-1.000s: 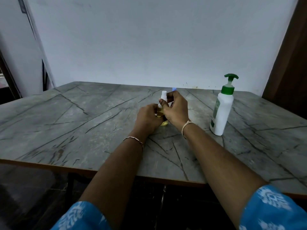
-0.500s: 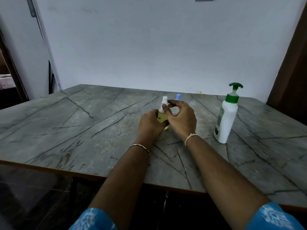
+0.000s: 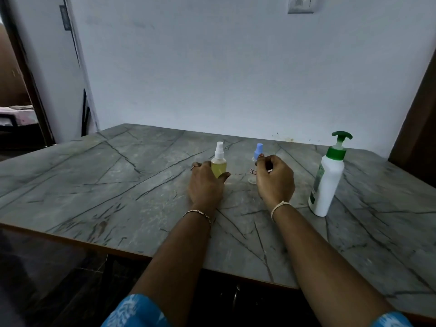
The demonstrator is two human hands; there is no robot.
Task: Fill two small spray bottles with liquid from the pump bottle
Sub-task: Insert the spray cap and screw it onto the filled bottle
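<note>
While 1 spray bottle (image 3: 218, 165), yellow-filled and capped, is being gripped by the left hand (image 3: 205, 182) mid-table, the clear bottle (image 3: 256, 161) just beside it is being pinched by the right hand (image 3: 274, 179). Filling it from the pump bottle (image 3: 326, 182), near the right edge, is judged left.

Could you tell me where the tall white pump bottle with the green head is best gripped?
Probably around the tall white pump bottle's smooth body, below its green collar, approaching from its left with the right hand: it stands upright and unobstructed.
</note>
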